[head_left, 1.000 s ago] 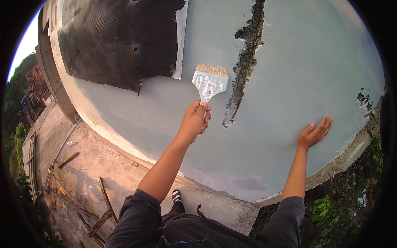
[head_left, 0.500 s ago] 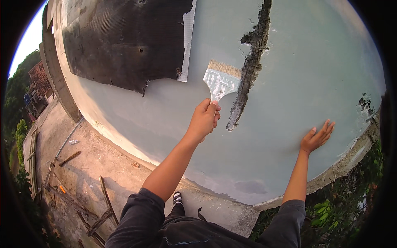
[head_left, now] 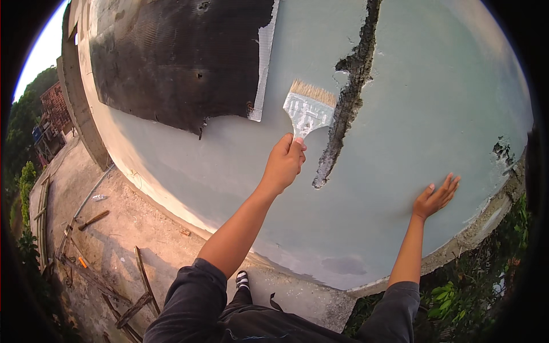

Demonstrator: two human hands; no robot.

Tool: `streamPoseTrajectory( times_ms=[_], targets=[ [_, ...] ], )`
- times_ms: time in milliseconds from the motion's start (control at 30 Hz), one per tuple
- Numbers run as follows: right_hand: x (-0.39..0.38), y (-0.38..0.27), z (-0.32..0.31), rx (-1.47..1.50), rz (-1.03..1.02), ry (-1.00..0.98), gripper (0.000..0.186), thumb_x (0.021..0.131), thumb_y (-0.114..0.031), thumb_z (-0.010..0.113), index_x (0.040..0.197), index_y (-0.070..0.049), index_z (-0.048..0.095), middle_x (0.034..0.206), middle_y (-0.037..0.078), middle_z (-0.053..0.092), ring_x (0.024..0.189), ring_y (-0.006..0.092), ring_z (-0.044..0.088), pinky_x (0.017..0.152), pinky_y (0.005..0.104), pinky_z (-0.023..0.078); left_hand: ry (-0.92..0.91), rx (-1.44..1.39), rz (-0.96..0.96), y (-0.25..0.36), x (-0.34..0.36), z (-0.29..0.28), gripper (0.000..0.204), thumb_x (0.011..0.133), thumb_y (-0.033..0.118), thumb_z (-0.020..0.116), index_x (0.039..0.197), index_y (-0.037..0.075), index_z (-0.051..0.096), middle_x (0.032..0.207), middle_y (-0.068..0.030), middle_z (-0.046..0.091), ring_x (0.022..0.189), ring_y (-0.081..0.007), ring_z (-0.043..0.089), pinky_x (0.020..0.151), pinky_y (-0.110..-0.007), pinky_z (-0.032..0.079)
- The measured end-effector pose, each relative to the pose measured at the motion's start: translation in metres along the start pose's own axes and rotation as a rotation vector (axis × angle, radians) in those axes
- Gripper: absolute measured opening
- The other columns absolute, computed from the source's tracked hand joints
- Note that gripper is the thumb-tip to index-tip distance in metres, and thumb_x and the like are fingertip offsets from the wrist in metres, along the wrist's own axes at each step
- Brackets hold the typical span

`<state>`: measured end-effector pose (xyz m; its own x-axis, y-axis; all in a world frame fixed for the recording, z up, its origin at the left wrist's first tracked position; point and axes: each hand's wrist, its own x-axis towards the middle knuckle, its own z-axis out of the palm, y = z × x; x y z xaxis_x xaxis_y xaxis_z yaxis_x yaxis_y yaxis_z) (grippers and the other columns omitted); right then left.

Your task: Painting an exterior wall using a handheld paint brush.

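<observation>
My left hand (head_left: pixel 284 163) is closed round the handle of a wide paintbrush (head_left: pixel 309 112), its head smeared with white and its pale bristles pointing up. The brush is in front of a pale blue-grey wall (head_left: pixel 229 166), just left of a rough dark channel (head_left: pixel 350 97) cut into the surface. Whether the bristles touch the wall, I cannot tell. Farther right, my right hand (head_left: pixel 436 197) lies against the wall with its fingers stretched out and nothing in it.
A dark ribbed sheet (head_left: pixel 177 63) with torn edges covers the wall's upper left. Wooden pieces (head_left: pixel 135 311) and a stick (head_left: pixel 93 220) lie on the concrete ground (head_left: pixel 123 223) at left. Green plants (head_left: pixel 452 300) grow below the wall's right edge.
The view has shifted slightly, so the sheet and channel appear a little lower. Both hands keep nearly the same places, the left still gripping the paintbrush.
</observation>
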<state>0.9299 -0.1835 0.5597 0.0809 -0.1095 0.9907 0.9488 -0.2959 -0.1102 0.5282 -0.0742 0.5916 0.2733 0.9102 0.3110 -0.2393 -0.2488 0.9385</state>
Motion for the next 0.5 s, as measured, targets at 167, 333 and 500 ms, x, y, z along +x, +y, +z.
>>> streamPoseTrajectory(
  times_ms=[167, 333, 500],
  targets=[
    [0.0, -0.001, 0.001, 0.008, 0.009, 0.0, 0.058, 0.1, -0.045, 0.032, 0.15, -0.015, 0.035, 0.158, 0.011, 0.027, 0.145, 0.0352, 0.024, 0.114, 0.0548, 0.017, 0.022, 0.02, -0.017, -0.034, -0.013, 0.0, 0.028, 0.103, 0.031, 0.042, 0.089, 0.007, 0.049, 0.064, 0.0012, 0.044, 0.048, -0.0056, 0.035, 0.041, -0.023, 0.028],
    [0.0, 0.001, -0.002, -0.013, -0.003, 0.004, 0.058, 0.1, -0.046, 0.032, 0.15, -0.015, 0.035, 0.158, 0.011, 0.027, 0.145, 0.035, 0.025, 0.114, 0.055, 0.017, 0.045, 0.027, 0.008, -0.052, -0.03, -0.002, 0.028, 0.103, 0.029, 0.043, 0.088, 0.007, 0.049, 0.063, 0.0008, 0.044, 0.05, -0.0054, 0.037, 0.044, -0.023, 0.03],
    [-0.001, 0.0, -0.002, -0.012, 0.009, -0.006, 0.058, 0.1, -0.046, 0.032, 0.15, -0.015, 0.035, 0.158, 0.011, 0.027, 0.145, 0.0353, 0.025, 0.114, 0.055, 0.017, 0.046, 0.017, 0.097, -0.015, -0.018, 0.007, 0.029, 0.103, 0.025, 0.046, 0.084, 0.003, 0.046, 0.062, -0.0006, 0.045, 0.057, -0.0081, 0.04, 0.052, -0.027, 0.035]
  ],
)
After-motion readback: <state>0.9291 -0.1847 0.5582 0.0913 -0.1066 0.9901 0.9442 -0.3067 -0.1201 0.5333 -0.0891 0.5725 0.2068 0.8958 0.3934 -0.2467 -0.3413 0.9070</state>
